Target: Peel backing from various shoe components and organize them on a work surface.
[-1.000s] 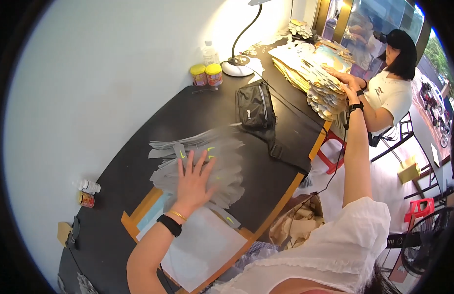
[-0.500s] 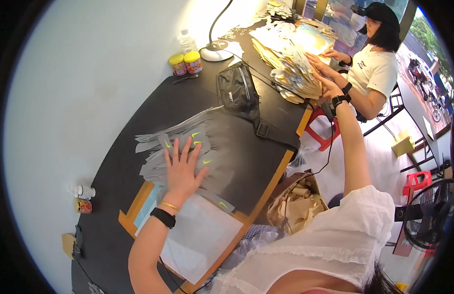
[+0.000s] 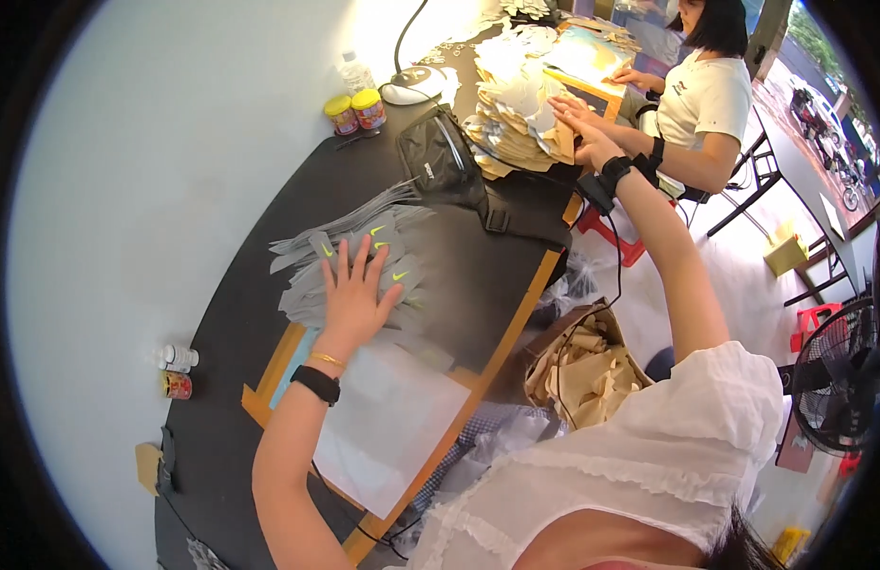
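My left hand [image 3: 357,302] lies flat, fingers spread, on a fanned layer of thin grey cut pieces [image 3: 402,249]. Several of them carry small yellow-green tick marks. Beneath my left wrist is a white sheet [image 3: 392,432] on an orange-edged board [image 3: 494,375]. My right hand [image 3: 599,152] reaches to the near right end of a big heap of cream cut pieces [image 3: 516,104] and touches it. Its fingers are bent and partly hidden, so their grip is unclear. A co-worker's hand [image 3: 575,112] rests on the same heap, just beyond mine.
A black waist bag [image 3: 440,157] lies between the two heaps. Behind it stand a lamp base [image 3: 416,85], two yellow-lidded jars [image 3: 354,112] and a clear bottle [image 3: 354,71]. Below the table edge is a carton of brown scraps [image 3: 592,366]. A black fan [image 3: 839,375] stands at right.
The cream heap has shifted left and looks more gathered at its end, and my right hand has moved slightly left with it. My left hand stays spread on the grey pieces. The view has tilted slightly.
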The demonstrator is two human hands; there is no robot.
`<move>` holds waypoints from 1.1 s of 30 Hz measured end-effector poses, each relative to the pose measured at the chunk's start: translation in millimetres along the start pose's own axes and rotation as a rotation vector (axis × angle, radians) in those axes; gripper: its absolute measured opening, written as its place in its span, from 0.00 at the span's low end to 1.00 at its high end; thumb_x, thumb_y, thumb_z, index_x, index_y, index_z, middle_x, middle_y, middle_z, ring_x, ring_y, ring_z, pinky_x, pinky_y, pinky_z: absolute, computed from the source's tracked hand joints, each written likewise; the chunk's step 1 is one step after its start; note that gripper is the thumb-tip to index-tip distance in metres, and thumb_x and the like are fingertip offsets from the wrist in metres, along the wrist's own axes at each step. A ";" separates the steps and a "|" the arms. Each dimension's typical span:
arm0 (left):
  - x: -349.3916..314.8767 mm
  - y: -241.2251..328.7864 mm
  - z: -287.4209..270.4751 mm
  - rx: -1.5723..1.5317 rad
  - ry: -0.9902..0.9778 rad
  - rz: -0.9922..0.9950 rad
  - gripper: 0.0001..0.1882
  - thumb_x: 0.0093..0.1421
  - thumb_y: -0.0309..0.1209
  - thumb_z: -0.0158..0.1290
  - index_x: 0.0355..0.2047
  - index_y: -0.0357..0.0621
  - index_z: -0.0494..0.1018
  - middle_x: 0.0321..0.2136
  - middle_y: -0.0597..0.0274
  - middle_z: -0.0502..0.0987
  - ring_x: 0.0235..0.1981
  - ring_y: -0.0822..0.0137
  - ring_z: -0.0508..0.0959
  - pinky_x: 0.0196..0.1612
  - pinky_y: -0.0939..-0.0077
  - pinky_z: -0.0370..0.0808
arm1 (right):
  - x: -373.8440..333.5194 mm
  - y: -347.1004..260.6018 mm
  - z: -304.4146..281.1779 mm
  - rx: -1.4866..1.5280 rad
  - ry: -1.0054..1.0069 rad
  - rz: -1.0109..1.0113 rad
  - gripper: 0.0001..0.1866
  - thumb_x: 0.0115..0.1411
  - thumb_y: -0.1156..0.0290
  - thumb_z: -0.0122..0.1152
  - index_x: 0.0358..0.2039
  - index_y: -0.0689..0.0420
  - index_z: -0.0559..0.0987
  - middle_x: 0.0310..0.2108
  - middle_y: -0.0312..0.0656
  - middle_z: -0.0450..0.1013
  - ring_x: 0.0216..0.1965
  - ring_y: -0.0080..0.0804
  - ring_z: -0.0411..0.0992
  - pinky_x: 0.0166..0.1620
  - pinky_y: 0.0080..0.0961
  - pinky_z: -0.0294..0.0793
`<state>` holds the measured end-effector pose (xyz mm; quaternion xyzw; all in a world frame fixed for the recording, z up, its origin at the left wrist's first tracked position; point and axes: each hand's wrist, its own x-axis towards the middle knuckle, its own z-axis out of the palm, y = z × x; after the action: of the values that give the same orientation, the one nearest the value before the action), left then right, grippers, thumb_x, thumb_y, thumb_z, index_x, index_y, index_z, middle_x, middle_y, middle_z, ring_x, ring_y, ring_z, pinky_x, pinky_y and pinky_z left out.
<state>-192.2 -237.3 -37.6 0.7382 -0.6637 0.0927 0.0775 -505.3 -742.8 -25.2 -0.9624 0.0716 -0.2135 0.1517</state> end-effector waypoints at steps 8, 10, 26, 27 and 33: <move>-0.5 3.8 -1.7 0.016 0.003 0.012 0.33 0.65 0.53 0.41 0.65 0.50 0.57 0.69 0.57 0.49 0.69 0.43 0.43 0.65 0.34 0.38 | -4.6 5.0 102.4 1.308 0.517 0.513 0.20 0.61 0.68 0.63 0.53 0.55 0.74 0.55 0.40 0.71 0.57 0.37 0.68 0.59 0.33 0.69; -21.5 -2.8 2.0 0.037 -0.011 -0.077 0.33 0.65 0.53 0.40 0.65 0.50 0.57 0.69 0.57 0.49 0.69 0.43 0.43 0.65 0.34 0.38 | 45.8 -40.7 106.5 1.586 0.535 0.613 0.18 0.60 0.68 0.64 0.51 0.54 0.75 0.51 0.40 0.74 0.53 0.39 0.72 0.56 0.34 0.72; -3.2 4.6 -2.6 -0.024 0.034 -0.014 0.33 0.65 0.53 0.41 0.65 0.51 0.57 0.68 0.56 0.50 0.69 0.43 0.43 0.65 0.35 0.37 | 4.6 -31.8 123.4 1.220 0.510 0.366 0.24 0.62 0.76 0.58 0.59 0.60 0.67 0.60 0.44 0.65 0.63 0.35 0.60 0.66 0.35 0.60; -1.6 5.8 -2.4 -0.028 0.048 -0.001 0.33 0.65 0.53 0.41 0.65 0.51 0.57 0.68 0.56 0.50 0.69 0.43 0.43 0.65 0.35 0.37 | -2.5 -30.7 125.1 1.217 0.515 0.369 0.24 0.62 0.76 0.58 0.59 0.60 0.67 0.60 0.44 0.65 0.63 0.35 0.60 0.66 0.35 0.60; -12.6 4.0 1.2 -0.008 0.053 -0.037 0.33 0.64 0.53 0.42 0.65 0.51 0.57 0.68 0.56 0.50 0.69 0.43 0.43 0.65 0.35 0.38 | 30.1 -91.9 125.2 1.985 0.756 0.866 0.21 0.66 0.75 0.54 0.58 0.63 0.67 0.58 0.43 0.67 0.60 0.34 0.64 0.64 0.31 0.62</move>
<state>-197.4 -225.9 -41.8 0.7473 -0.6480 0.1083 0.0997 -417.4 -629.4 -92.0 -0.1876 0.2380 -0.3812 0.8734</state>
